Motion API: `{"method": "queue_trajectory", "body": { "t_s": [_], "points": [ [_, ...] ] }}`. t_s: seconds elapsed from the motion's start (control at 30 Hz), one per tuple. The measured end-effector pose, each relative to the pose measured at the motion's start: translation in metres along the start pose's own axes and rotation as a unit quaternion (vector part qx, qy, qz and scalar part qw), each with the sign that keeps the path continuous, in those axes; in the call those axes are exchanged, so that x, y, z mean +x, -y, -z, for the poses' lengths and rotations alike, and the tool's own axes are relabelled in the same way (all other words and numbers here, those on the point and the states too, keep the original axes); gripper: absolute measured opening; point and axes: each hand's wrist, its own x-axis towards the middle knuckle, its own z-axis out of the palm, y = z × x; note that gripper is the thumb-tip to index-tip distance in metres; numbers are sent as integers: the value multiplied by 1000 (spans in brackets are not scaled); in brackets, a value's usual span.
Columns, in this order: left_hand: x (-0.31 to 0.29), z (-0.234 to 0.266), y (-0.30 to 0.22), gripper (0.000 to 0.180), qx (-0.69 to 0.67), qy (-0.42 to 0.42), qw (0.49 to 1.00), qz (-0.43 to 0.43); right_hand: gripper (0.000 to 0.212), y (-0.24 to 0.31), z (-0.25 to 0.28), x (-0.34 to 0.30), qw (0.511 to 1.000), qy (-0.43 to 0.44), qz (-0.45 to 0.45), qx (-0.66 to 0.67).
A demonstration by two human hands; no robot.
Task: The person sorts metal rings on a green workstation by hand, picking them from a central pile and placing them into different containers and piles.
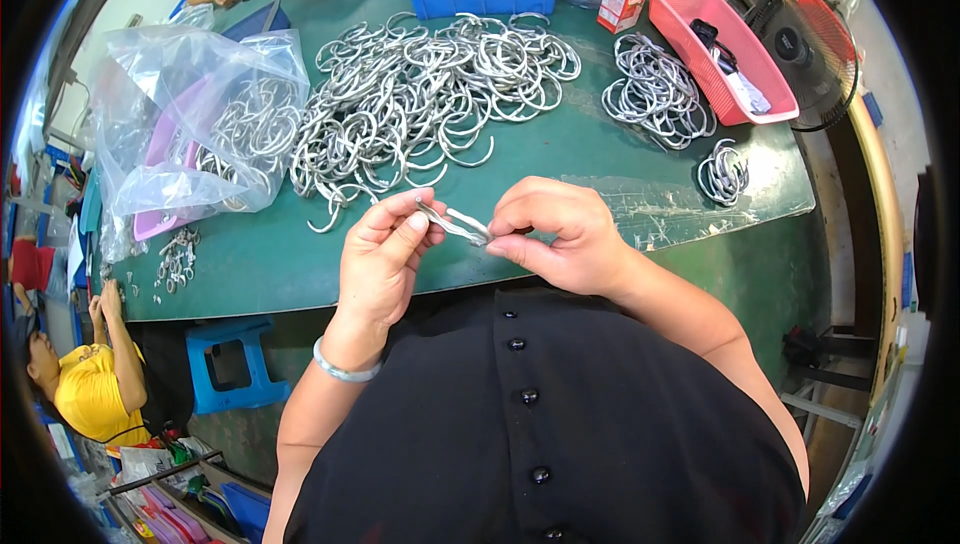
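Between my two hands, just above the near part of the green table, is a silver open metal bangle (452,227), seen nearly edge-on. My left hand (383,256) pinches one end between thumb and fingers. At the other end, my right hand (553,232) closes its thumb and curled forefinger on the metal; the fingertips partly cover it. Beyond my hands lies a large heap of similar silver open bangles (400,94). Smaller groups of them lie to the right, one larger pile (657,94) and one little bunch (722,173) near the table's right edge.
A blue bin (482,2) of small metal parts stands at the back. Clear plastic bags (150,74) partly cover a purple tray (165,159) at left. A pink basket (720,69), red carton (623,1) and fan (810,54) are at right. Other people sit at left and far left.
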Motion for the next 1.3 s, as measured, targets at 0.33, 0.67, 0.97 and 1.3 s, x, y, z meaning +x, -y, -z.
{"method": "queue_trajectory", "body": {
  "t_s": [0.33,0.67,0.97,1.3],
  "points": [
    [-10,-15,-18,21,351,59,880,-315,14,-21,5,-13,999,-48,-13,-5],
    [-10,-29,-27,32,398,104,840,-354,10,-27,0,-14,989,-53,-112,84],
    [-8,-33,-28,35,417,141,816,-374,10,-30,-3,-16,983,-42,-144,102],
    [-13,-35,-30,36,431,141,822,-345,9,-31,-8,-17,988,-9,-135,69]
  ]
}}
